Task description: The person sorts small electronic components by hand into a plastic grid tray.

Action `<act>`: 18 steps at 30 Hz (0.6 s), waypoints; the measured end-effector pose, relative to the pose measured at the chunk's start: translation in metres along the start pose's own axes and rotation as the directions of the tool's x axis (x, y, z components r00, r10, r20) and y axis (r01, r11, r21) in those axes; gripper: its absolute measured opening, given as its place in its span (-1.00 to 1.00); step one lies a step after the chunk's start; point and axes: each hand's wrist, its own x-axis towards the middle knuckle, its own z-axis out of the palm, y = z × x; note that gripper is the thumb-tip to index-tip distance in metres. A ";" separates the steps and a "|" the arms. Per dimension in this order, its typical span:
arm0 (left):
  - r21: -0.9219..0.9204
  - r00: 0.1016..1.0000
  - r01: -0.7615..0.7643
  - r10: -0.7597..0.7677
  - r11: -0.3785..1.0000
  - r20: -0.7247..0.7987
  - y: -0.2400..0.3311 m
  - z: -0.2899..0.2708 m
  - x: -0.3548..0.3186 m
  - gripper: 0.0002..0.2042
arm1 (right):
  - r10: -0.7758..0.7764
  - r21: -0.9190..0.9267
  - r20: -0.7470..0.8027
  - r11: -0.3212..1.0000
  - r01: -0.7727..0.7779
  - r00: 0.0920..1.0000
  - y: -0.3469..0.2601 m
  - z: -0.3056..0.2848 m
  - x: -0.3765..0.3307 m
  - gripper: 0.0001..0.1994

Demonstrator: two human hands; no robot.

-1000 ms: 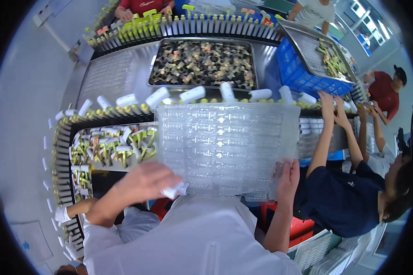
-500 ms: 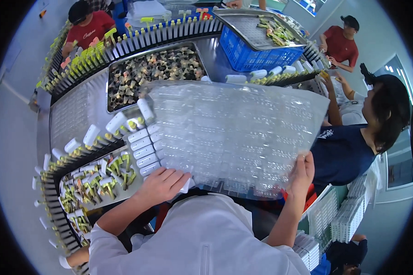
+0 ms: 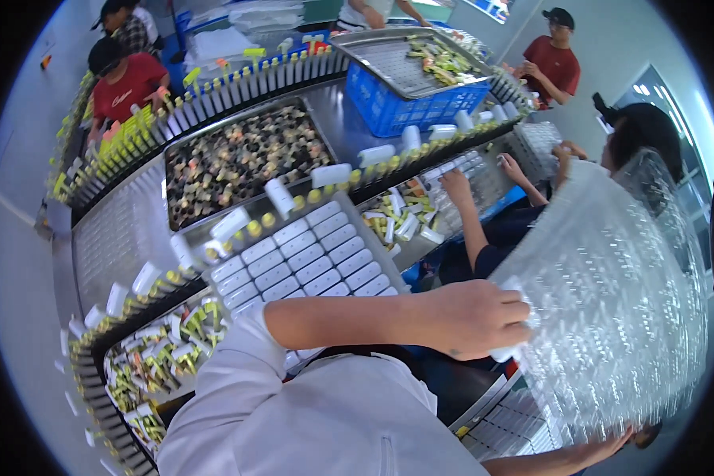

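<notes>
A large clear plastic blister tray with rows of moulded pockets is held up at the right, tilted. My right hand grips its lower edge, partly hidden behind the sheet. My left hand reaches across my body with curled fingers around a white plastic piece, right beside the tray's left edge. Whether those fingers also pinch the tray I cannot tell. In front of me, white rounded pieces fill another tray in neat rows; my left forearm covers its near part.
A conveyor with upright holders curves around the bench. A metal tray of small dark and pale parts lies beyond it. Yellow-green and white pieces pile up at left. A blue crate stands at the back. A co-worker's hand works at right.
The clear tray has swung from in front of me to the right, uncovering the rows of white pieces. My left hand has crossed rightward, and my right hand has moved lower and farther right.
</notes>
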 end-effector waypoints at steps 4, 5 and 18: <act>0.228 0.971 -0.169 0.202 0.959 -0.130 -0.002 0.043 0.052 -0.83 | -0.001 -0.046 -0.104 0.999 -0.003 0.995 0.023 -0.058 0.016 -0.55; 0.283 0.950 -0.185 0.245 0.941 -0.193 -0.001 0.053 0.062 -0.85 | 0.000 -0.057 -0.128 0.998 -0.007 0.992 0.028 -0.071 0.018 -0.55; 0.046 0.764 -0.485 0.449 0.873 -0.463 0.005 0.107 0.098 -0.79 | -0.002 -0.225 -0.317 0.972 -0.073 0.948 0.116 -0.275 0.082 -0.56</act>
